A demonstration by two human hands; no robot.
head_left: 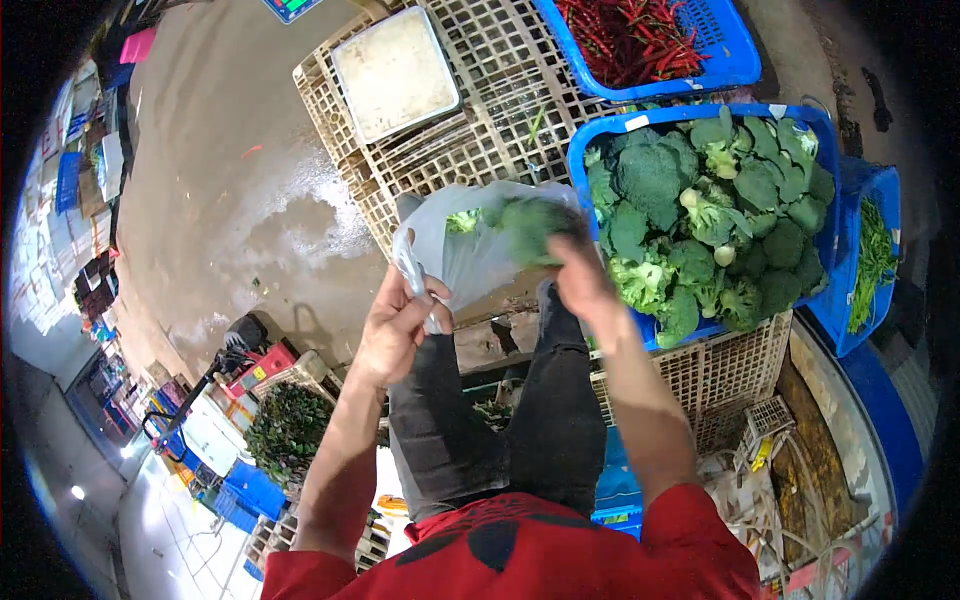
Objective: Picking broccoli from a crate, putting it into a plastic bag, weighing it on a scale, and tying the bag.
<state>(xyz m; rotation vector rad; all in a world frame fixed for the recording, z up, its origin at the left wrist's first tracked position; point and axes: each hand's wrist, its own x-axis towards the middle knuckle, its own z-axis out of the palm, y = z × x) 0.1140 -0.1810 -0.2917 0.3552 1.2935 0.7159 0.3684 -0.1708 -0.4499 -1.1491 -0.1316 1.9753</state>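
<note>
Red fabric of the person's shirt (520, 560) fills the near edge, with dark trousers (500, 420) just beyond it. From there both bare forearms reach away. The left hand (400, 325) is clenched on the gathered edge of a thin, pale plastic bag (470, 250), pinching the film between thumb and fingers so that the bag hangs open toward the right. The right hand (580, 275) is closed around a head of broccoli (530, 225) and holds it at the bag's mouth, partly inside the film; the fingers themselves are mostly hidden behind the green crown. A smaller green piece (462, 220) shows through the plastic on the bag's left side.

Just right of the right hand, touching distance away, a blue plastic crate (600, 140) stands heaped with more broccoli heads (710, 220); it rests on a beige lattice crate (730, 375). To its right, a second blue crate (860, 300) holds long green vegetables. Left and near, a pile of dark leafy greens (285, 430) sits on low crates. Farther off, stacked beige lattice crates (480, 110) carry a square pale tray (395, 70), and at the far edge another blue crate (730, 60) is full of red chillies (625, 40). Wet grey concrete floor (220, 180) spreads away on the left.
</note>
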